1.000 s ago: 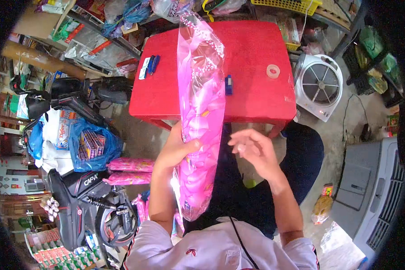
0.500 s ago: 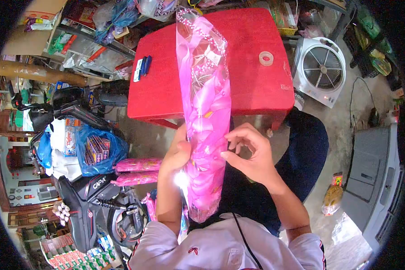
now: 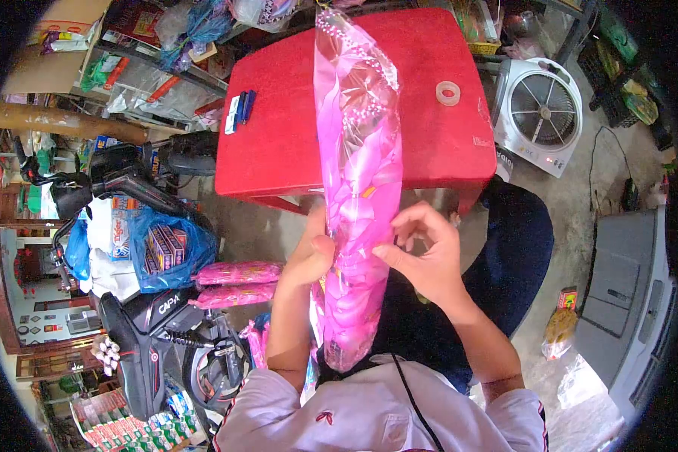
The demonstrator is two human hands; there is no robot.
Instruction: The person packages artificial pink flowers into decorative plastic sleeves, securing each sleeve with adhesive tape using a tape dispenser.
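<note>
A long pink bundle in clear patterned plastic wrap [image 3: 360,173] stands lengthwise before my chest, its top end over the red table [image 3: 271,151]. My left hand [image 3: 309,252] is wrapped round its left side, thumb across the front. On the right side, my right hand [image 3: 423,252] touches the wrap with curled fingers and thumb; whether it pinches the film is too small to tell. A roll of tape [image 3: 447,93] and blue pens [image 3: 245,107] beside a white item [image 3: 233,114] lie on the table.
A box fan [image 3: 544,111] stands right of the table. At the left are a motorbike [image 3: 139,339], a blue bag with boxes [image 3: 166,248] and more pink wrapped bundles [image 3: 237,273]. A grey cabinet [image 3: 618,279] is at the far right.
The bundle and both hands have shifted slightly right in view. The bright glare by my left wrist is gone. The hold looks much the same.
</note>
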